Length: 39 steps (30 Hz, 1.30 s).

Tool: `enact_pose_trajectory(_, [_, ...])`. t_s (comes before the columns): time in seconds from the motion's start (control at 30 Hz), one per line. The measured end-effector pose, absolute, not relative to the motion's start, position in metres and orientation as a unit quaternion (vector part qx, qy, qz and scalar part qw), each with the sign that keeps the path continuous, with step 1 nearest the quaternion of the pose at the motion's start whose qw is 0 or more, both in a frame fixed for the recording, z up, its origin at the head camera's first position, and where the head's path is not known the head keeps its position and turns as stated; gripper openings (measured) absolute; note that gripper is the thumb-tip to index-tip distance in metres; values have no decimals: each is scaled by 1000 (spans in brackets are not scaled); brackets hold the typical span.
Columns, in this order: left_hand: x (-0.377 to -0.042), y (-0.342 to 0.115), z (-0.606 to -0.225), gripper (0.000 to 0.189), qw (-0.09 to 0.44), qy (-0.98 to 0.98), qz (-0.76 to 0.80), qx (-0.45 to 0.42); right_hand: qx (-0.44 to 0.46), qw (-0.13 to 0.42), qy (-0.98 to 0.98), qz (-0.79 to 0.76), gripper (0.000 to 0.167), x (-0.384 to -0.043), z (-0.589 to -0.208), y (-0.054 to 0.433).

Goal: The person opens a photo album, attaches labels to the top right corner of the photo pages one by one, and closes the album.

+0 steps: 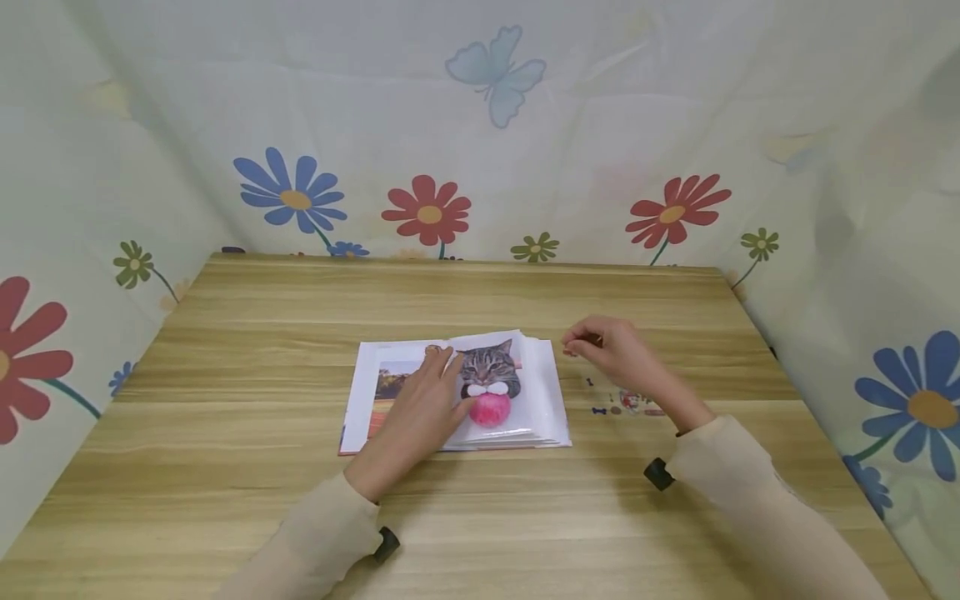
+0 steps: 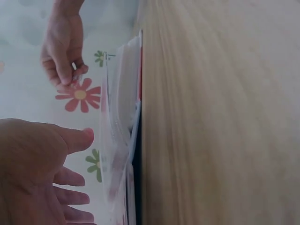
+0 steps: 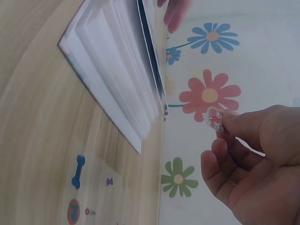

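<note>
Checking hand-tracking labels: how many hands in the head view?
2: the left hand over the open album; the right hand off the album's right side, pinching a sticker. Both show plainly.

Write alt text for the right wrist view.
The right hand pinches a small sticker in front of a flowered backdrop. On the wooden table lie an open album and a clear sticker sheet.

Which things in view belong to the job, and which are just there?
Likely the job:
open photo album, left hand over it
small sticker, pinched in right hand
clear sticker sheet

Just surroundings:
wooden table
floral cloth backdrop
</note>
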<state>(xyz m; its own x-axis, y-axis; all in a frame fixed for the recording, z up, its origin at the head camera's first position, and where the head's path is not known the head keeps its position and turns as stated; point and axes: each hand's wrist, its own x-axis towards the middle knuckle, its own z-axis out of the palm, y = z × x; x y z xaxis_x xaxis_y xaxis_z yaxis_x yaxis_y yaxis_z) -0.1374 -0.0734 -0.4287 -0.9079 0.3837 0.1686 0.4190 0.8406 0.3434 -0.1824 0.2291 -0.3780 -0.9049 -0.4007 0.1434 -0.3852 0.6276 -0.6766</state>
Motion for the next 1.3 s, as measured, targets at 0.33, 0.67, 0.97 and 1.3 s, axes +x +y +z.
enact_pose_trajectory(0.33, [-136,-68,-435,74,-21,-962,-172,-210,-242,31,900,-360,14,-201,-377,204])
enact_pose_trajectory(0.67, [-139,-68,-431,73,-44,-958,-160,-234,-283,42,898,-334,13,-224,-377,190])
enact_pose_trajectory(0.97, [-138,-65,-429,74,-72,-959,-157,-226,-281,75,893,-344,15,-240,-383,172])
enact_pose_trajectory(1.3, [-139,-60,-427,72,-93,-961,-149,-214,-286,98,889,-345,14,-252,-398,159])
